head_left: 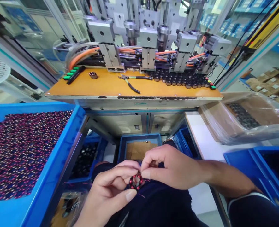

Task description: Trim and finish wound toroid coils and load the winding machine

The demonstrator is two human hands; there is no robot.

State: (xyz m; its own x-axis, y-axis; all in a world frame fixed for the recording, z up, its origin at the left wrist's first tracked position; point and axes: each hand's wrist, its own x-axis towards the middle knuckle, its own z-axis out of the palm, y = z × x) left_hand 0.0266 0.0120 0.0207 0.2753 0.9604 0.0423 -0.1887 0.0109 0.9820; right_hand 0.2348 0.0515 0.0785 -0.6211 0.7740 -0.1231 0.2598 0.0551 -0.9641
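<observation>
A small round wound coil part (136,182), black with red windings, sits low in the middle of the view, over my lap. My left hand (108,192) grips it from the left, thumb under it and fingers curled over the top. From the right, my right hand (170,168) pinches its upper edge with thumb and forefinger. Thin red wire ends stick out from the part.
A blue bin (59,164) heaped with similar red-and-black parts is at the left. Ahead, an orange bench top (101,85) carries pliers (132,82), a loose part (93,74) and a row of black parts (182,80) under machine heads. Blue crates (260,164) and a plastic-lined box (243,116) stand right.
</observation>
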